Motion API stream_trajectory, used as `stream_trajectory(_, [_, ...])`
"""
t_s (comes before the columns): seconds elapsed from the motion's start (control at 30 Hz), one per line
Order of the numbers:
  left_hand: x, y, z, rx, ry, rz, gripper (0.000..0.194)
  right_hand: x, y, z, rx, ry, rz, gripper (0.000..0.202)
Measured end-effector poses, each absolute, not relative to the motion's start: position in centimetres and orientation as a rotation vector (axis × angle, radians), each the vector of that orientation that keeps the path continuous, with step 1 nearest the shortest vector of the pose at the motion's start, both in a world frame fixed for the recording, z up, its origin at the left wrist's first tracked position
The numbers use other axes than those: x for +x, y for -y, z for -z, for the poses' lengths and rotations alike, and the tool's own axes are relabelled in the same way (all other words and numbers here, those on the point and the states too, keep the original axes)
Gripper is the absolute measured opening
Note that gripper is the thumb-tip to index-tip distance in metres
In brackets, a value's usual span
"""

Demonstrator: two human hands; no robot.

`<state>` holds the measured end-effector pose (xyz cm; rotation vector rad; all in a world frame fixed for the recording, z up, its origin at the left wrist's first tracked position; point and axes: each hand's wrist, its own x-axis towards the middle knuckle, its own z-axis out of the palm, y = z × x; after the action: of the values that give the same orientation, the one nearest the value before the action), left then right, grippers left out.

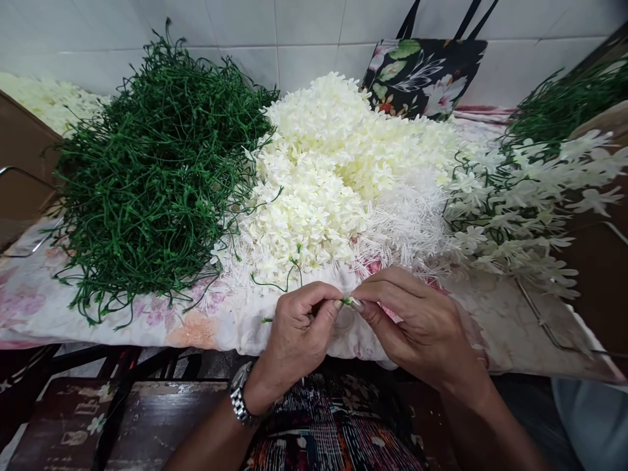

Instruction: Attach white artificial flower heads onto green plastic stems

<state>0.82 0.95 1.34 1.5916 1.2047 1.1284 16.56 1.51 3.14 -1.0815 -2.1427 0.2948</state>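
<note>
My left hand [310, 317] is closed, pinching a green plastic flower stem [347, 301] between thumb and forefinger. Its thin branches [289, 271] stick out behind that hand, over the cloth. Fingertips of my right hand [412, 320] press together at the stem's tip on a small whitish flower piece, mostly hidden by the fingers. Just beyond both hands lies a heap of cream-white artificial petals [314, 209]. White thread-like stamens [407, 219] are piled to its right. A large tangle of green stems [152, 176] fills the left side.
Assembled white flower sprays [520, 216] lie at the right, with more green stems [564, 98] behind. A floral black bag [424, 78] leans against the tiled wall [309, 26]. Brown boxes [22, 163] stand at the sides. A floral cloth [196, 327] covers the table.
</note>
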Motion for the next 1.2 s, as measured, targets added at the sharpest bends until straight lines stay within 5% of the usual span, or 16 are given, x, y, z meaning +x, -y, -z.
stream_trajectory(1.2, [1.5, -1.5, -0.2, 1.516, -1.315, -1.079, 0.02, 15.5, -2.4, -0.6, -1.024, 2.143, -0.283, 0.017])
